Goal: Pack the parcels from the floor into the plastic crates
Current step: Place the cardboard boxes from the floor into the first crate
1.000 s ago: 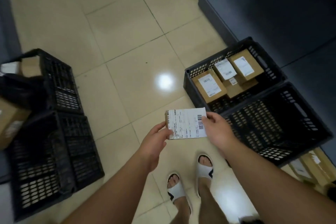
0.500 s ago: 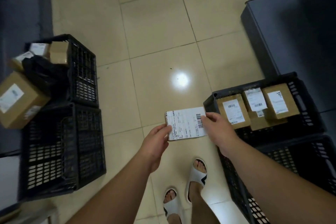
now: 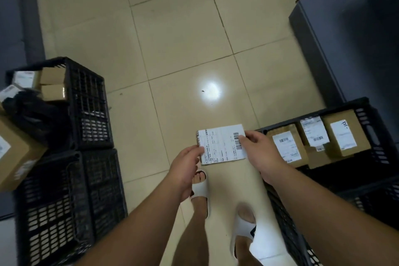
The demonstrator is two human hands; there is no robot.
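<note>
This looked like a parcel sorting room. Black plastic crates [image 3: 92, 114] stood on a shiny tiled floor [image 3: 177, 34] to the left and right of the hands [image 3: 259, 153]. Brown boxes with stuck-on labels [image 3: 343, 134] sat in a crate right beside the right hand.

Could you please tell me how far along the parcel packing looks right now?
Several boxes already sit in the right crate and the far left crate. The labelled parcel is in both hands, left hand, right hand. It still needs crating.
</note>
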